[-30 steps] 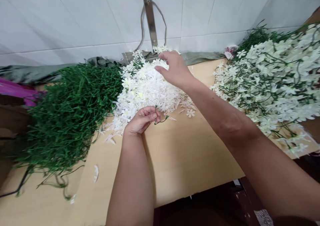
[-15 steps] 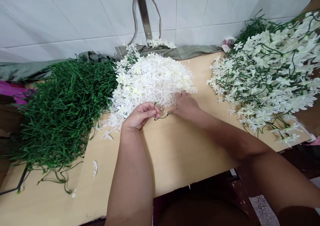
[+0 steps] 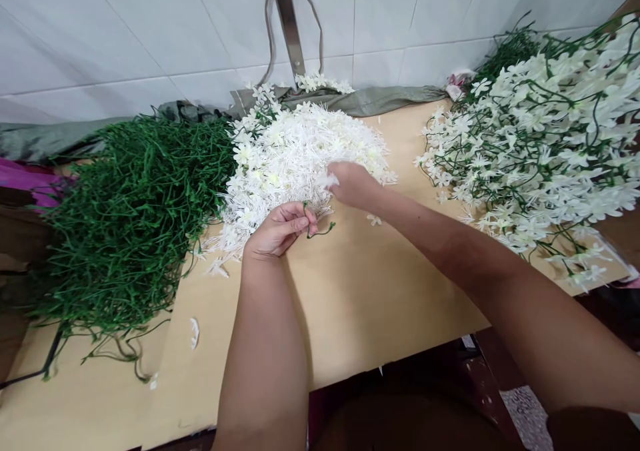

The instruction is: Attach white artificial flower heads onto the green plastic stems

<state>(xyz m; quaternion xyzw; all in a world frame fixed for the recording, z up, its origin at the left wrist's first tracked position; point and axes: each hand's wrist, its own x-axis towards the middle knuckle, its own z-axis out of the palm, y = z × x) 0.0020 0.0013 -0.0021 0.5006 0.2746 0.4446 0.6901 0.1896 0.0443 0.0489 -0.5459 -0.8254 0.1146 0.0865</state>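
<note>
Between the thumb and fingers of my left hand [image 3: 283,228] is a thin green plastic stem [image 3: 320,232], its branched ends poking out to the right. My right hand [image 3: 353,183] is over the near right side of a heap of white artificial flower pieces [image 3: 295,144]. Its fingers are pinched on a white flower piece [image 3: 328,180], partly hidden and a little blurred. One loose white blossom [image 3: 374,220] lies on the board just below my right wrist.
To the left spreads a big pile of green stems [image 3: 135,218]. At the right lie many white flowers on stems [image 3: 540,144]. A small white piece [image 3: 195,333] rests on the wooden tabletop [image 3: 260,364]. Behind are grey cloth [image 3: 390,98] and a tiled wall [image 3: 425,11].
My right hand has moved up and left over the heap and now has a white flower piece in its fingers. A loose blossom shows where that hand was. My left hand stays nearly still.
</note>
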